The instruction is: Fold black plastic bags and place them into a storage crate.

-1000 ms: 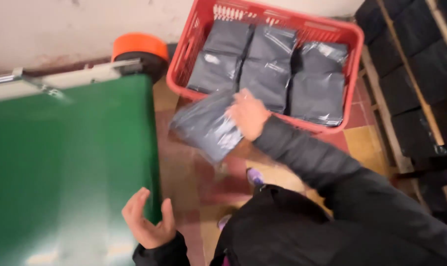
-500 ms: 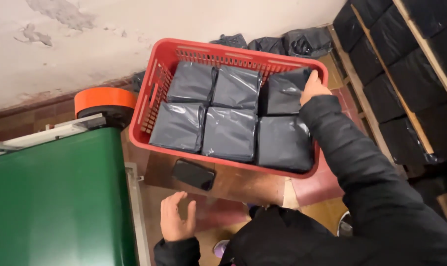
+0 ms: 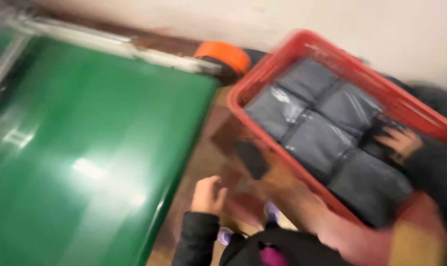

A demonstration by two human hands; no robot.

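Reaching into the red crate, my right hand rests on the grey bags, grip too blurred to tell. My left hand hangs loosely curled and empty beside the green belt. Best to pinch one bag's edge cleanly.

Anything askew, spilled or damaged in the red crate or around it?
Nothing stands out. The dark grey packages lie flat in rows inside the red crate, the right hand resting on them. The picture is motion-blurred, so fine damage cannot be judged.
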